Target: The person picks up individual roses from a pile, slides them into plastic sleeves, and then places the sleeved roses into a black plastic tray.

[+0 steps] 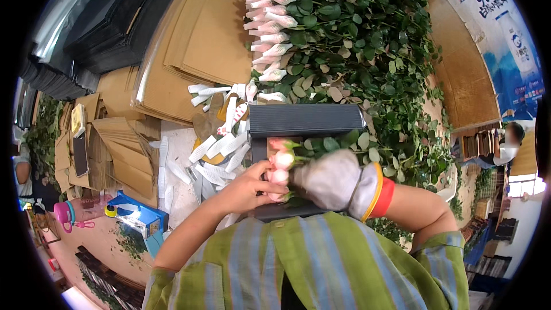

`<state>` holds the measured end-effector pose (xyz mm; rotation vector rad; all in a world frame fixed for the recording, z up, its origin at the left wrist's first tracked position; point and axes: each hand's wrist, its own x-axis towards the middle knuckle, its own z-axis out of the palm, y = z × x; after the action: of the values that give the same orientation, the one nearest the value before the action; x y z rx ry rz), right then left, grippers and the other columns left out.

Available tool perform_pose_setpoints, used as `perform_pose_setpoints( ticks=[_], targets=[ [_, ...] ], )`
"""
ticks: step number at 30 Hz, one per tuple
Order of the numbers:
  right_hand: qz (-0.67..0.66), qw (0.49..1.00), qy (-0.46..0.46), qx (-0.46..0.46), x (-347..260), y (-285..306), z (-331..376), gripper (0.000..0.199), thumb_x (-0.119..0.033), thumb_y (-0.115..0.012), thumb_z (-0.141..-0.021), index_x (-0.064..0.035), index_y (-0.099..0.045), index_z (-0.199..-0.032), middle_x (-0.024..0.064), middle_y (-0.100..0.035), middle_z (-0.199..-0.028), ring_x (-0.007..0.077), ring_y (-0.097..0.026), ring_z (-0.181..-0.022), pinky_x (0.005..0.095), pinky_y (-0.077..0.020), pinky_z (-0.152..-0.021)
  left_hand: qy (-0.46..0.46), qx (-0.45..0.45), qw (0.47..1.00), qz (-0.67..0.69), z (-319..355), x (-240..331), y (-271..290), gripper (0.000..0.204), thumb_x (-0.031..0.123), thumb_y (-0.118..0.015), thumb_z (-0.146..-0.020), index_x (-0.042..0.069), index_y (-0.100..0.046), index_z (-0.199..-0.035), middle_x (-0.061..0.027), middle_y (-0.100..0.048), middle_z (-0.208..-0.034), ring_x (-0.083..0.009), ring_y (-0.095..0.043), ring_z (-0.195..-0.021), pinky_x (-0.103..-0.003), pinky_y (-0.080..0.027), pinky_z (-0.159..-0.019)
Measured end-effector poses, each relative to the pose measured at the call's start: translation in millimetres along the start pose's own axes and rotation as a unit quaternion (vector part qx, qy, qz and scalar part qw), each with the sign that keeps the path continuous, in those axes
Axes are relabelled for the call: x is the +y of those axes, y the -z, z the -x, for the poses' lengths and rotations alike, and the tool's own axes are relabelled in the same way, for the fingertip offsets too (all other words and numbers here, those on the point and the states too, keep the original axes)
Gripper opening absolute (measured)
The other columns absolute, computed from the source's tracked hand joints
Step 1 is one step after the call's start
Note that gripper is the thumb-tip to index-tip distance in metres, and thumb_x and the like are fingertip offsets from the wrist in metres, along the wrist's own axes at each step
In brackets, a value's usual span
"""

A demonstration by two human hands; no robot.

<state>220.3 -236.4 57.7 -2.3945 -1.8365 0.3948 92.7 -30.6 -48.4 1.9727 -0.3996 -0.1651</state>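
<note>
Several pale pink roses (282,159) lie in a short column in front of me, on a black corrugated wrapper. My left hand (248,189), bare, has its thumb and fingers bent round the lower blooms from the left. On the other side, my right hand (332,179) wears a greyish-white glove and is close to the stems just right of the flower heads. Motion smears its fingers, so its grip does not show. Behind the roses stands the raised black ribbed side (307,120) of the wrapper. Green leaves stick out beside the glove.
White foam net sleeves (215,148) are strewn left of the wrapper. Beyond it lies a big heap of leafy rose stems (356,40) with netted heads (275,23). Flat cardboard (206,28), black sheets (123,23), a pink bottle (86,209) and a blue box (138,215) are leftward.
</note>
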Motion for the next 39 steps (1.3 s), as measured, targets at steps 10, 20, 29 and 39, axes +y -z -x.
perform_pose_setpoints(
  ticks=[10,20,29,39],
  targets=[
    [-0.031,0.993,-0.073,0.087,-7,35,-3,0.009,-0.013,-0.065,-0.082,-0.0067,-0.060,-0.086,0.0119,-0.057,-0.058,0.0311,-0.060,-0.051,0.0413,-0.0461,-0.046,-0.041,0.089,0.990,-0.106,0,-9,-5,0.060,0.011,-0.080,-0.070,0.011,-0.062,-0.127,-0.0095,-0.063,-0.116,-0.0302,-0.059,-0.100,-0.039,-0.048,-0.088],
    [-0.044,0.995,-0.030,0.085,12,-16,-18,0.019,-0.027,-0.069,-0.081,-0.0104,-0.064,-0.074,0.0119,-0.061,-0.058,0.0318,-0.063,-0.051,0.0437,-0.0483,-0.045,0.014,0.109,0.980,-0.167,8,2,-16,0.048,0.021,-0.082,-0.070,0.021,-0.070,-0.116,-0.0075,-0.055,-0.104,-0.0284,-0.056,-0.098,-0.039,-0.045,-0.083],
    [-0.168,0.985,0.007,-0.030,16,-3,-9,0.023,-0.024,-0.063,-0.088,-0.0034,-0.062,-0.098,0.0199,-0.065,-0.077,0.0379,-0.066,-0.070,0.0466,-0.0539,-0.062,-0.057,0.112,0.987,-0.096,-2,-5,-11,0.045,0.025,-0.084,-0.071,0.022,-0.072,-0.114,-0.0138,-0.052,-0.137,-0.0324,-0.055,-0.116,-0.039,-0.047,-0.094],
    [-0.076,0.984,-0.023,0.158,26,-31,-32,0.011,-0.021,-0.068,-0.078,-0.0098,-0.068,-0.081,0.0135,-0.066,-0.063,0.0321,-0.067,-0.059,0.0422,-0.0532,-0.054,-0.054,0.168,0.974,-0.141,-6,-13,-17,0.044,0.023,-0.078,-0.077,0.012,-0.069,-0.118,-0.0077,-0.064,-0.124,-0.0268,-0.060,-0.108,-0.038,-0.044,-0.093]
  ],
)
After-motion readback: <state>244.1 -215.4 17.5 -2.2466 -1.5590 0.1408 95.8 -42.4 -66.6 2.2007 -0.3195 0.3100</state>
